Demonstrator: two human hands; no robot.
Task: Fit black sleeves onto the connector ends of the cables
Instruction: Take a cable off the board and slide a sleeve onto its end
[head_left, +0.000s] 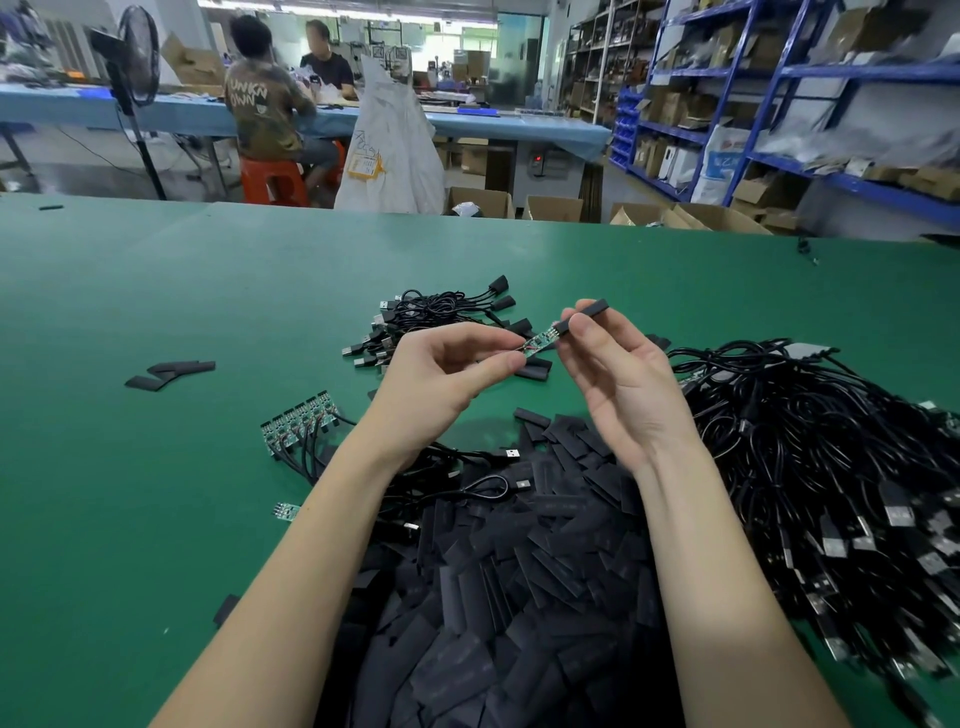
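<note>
Above the green table (156, 291), my left hand (441, 374) pinches the cable end of a small green connector board (540, 340). My right hand (618, 374) pinches a black sleeve (589, 310) between thumb and forefinger, its lower mouth meeting the board's far tip. The board lies in a line between both hands. A big heap of flat black sleeves (519, 571) fills the table below my forearms.
A large tangle of black USB cables (831, 467) lies at the right. Sleeved cables (447, 312) are piled beyond my hands. A row of bare boards on cables (298, 428) sits at the left, with loose sleeves (171, 371) further left. Two people sit at a far bench.
</note>
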